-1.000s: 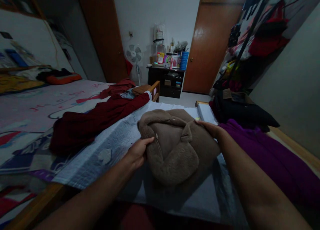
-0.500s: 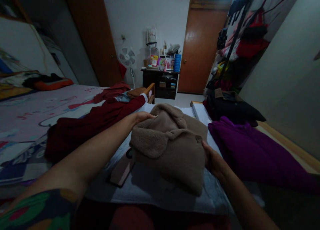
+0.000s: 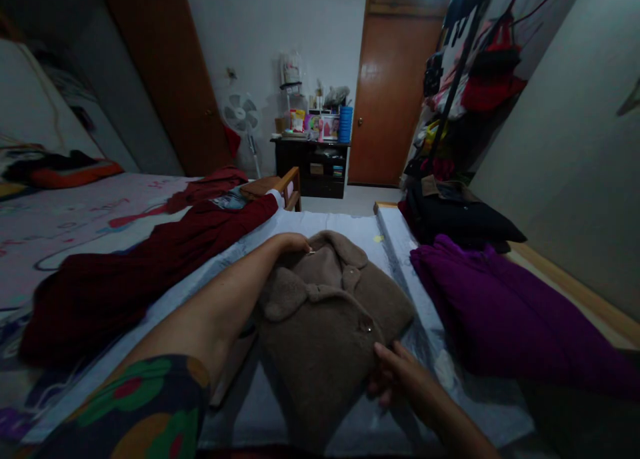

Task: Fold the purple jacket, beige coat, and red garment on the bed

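Note:
A brown fleecy coat (image 3: 320,352) lies folded in front of me, its collar toward the far side and a button showing on its front. My left hand (image 3: 294,243) is closed on the coat's collar at the far left, its fingertips partly hidden by the fabric. My right hand (image 3: 397,376) is at the coat's lower right edge, fingers apart, with the index fingertip against or just beside the fabric. Under the coat's left side, a flat pinkish-brown piece (image 3: 233,366) shows partly, mostly behind my left forearm.
White sheeting (image 3: 340,220) covers the surface under the coat. A folded purple garment (image 3: 510,312) lies at right, with dark folded clothes (image 3: 465,212) behind it. Dark red clothing (image 3: 135,266) stretches along the left, beside a patterned bed (image 3: 95,209). A fan (image 3: 241,116) stands farther back.
The coat has come nearer, and its front has dropped lower and spread out. My right hand has moved down and left along its edge, loosening its fingers. My left hand stays at the collar.

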